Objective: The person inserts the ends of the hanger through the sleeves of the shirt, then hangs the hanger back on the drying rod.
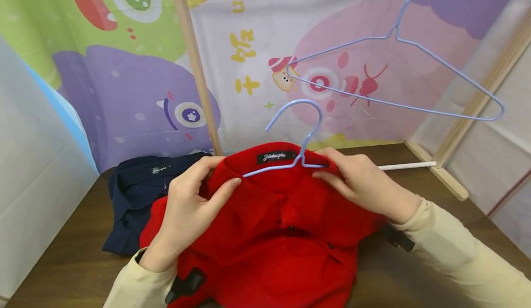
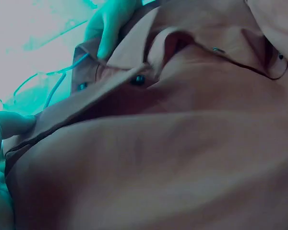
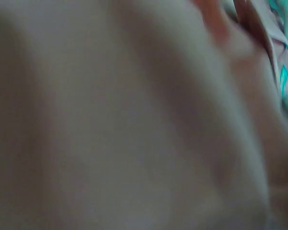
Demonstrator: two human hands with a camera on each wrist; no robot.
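A red collared shirt [image 1: 265,216] with a black neck label is held up by its collar in the head view. Inside its neck sits a light blue wire hanger [image 1: 304,142], hook upward, its shoulders mostly hidden in the cloth. My left hand [image 1: 192,202] pinches the collar on the left, thumb at the hanger's wire. On the other side my right hand [image 1: 361,181] grips the collar, fingers behind it and thumb in front. In the left wrist view the shirt front [image 2: 182,143] fills most of the picture; cloth blurs the right wrist view.
A folded navy shirt [image 1: 132,202] lies on the brown table [image 1: 62,252] at the left. Behind stands a wooden rack [image 1: 195,63] with a white top bar, from which another blue hanger [image 1: 394,36] hangs at the right. A cartoon-printed curtain [image 1: 137,91] covers the back.
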